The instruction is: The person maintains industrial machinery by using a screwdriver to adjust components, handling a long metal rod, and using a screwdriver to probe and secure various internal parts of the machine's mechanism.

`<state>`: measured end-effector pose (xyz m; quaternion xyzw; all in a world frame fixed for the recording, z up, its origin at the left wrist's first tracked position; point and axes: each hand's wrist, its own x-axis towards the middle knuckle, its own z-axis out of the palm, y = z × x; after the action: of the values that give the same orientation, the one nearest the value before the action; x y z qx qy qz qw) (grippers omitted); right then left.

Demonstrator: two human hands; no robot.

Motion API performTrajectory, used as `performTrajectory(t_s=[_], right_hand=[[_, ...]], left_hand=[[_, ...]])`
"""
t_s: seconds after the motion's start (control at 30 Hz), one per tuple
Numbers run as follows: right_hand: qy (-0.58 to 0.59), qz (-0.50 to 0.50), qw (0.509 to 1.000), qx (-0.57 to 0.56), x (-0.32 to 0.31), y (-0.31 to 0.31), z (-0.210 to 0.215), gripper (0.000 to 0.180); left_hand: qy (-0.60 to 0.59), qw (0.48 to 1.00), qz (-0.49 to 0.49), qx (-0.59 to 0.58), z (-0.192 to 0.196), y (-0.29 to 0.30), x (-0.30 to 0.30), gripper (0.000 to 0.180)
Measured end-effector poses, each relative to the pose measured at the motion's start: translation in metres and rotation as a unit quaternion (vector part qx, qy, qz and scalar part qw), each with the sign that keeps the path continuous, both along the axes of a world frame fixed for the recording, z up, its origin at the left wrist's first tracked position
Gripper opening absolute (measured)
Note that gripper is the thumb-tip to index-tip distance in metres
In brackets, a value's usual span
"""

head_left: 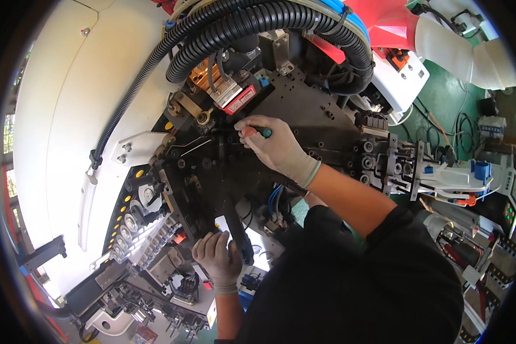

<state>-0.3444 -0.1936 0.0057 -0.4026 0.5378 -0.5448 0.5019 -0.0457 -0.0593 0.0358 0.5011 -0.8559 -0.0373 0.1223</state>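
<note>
My right hand (278, 146), in a pale glove, is closed around a small tool with an orange and teal handle (266, 132). Its working end is hidden, so I cannot tell its exact kind. The hand is over the dark metal machine plate (286, 109), just below a block with a red label (239, 101). Lower left, my gloved left hand (218, 259) has its fingers curled over the edge of the dark machine frame (198, 221), beside a black bar (236, 232). A thin bright metal rod (196, 146) lies left of my right hand.
Thick black corrugated hoses (258, 23) arch over the machine head. A large white cover (86, 74) stands on the left, with rollers (126, 229) along its lower edge. At the right are a row of metal rollers (368, 155) and a white box (401, 83) above green floor.
</note>
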Motion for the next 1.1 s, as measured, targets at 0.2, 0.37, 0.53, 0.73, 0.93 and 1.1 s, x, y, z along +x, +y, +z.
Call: performTrajectory(t_s=[0.2,0.37,0.53,0.73,0.93,1.1], right_hand=[[0.077,0.015,0.996,-0.05,-0.001,0.002,0.013,0.022],[0.121,0.035,0.989,-0.078,-0.001,0.003,0.017,0.02],[0.235,0.036,0.954,-0.185,0.025,0.011,0.015,0.017],[0.188,-0.045,0.956,-0.222,0.017,0.015,0.036,0.016],[0.294,-0.031,0.941,-0.166,0.019,0.019,0.028,0.019],[0.315,-0.037,0.938,-0.142,0.033,0.016,0.017,0.021]], left_hand=[[-0.008,1.0,0.003,0.0,0.0,0.0,-0.002,0.026],[-0.005,1.0,0.001,0.0,0.0,0.0,-0.004,0.027],[-0.004,1.0,-0.001,-0.001,0.001,-0.002,-0.005,0.027],[-0.002,1.0,0.01,-0.003,-0.002,-0.001,-0.002,0.029],[-0.006,1.0,0.008,0.007,0.003,-0.001,0.0,0.027],[0.001,1.0,0.007,0.009,0.003,-0.003,-0.002,0.027]])
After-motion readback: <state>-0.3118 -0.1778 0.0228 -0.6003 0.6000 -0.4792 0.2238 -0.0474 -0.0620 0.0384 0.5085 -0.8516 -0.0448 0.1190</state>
